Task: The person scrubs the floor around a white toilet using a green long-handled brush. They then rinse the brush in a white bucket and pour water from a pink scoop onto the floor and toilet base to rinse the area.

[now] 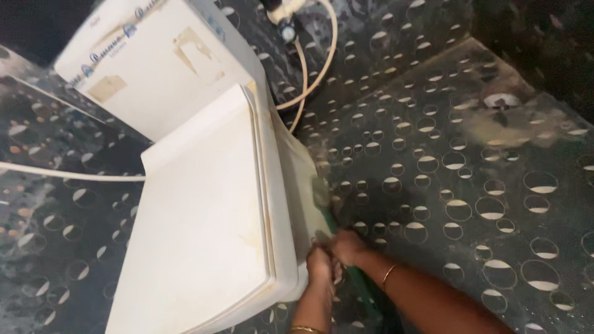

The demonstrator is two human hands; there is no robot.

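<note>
A white toilet with its lid (pixel 204 222) down fills the middle, with its tank (pixel 148 68) behind it. A brush head (pixel 320 192) presses against the right outer side of the bowl (pixel 300 179). Its green handle (pixel 366 291) runs down toward me. My right hand (pixel 349 244) grips the handle from the right, a bangle on its wrist. My left hand (pixel 322 266) is closed on the handle just below, right next to the bowl's lower side. Both hands sit close together, touching.
Dark wet floor tiles (pixel 470 198) with pale oval spots surround the toilet. A floor drain (pixel 501 99) lies at the upper right. A cream hose (pixel 322 62) loops from a wall valve (pixel 286 28) behind the tank. A thin white pipe (pixel 62 173) runs along the left.
</note>
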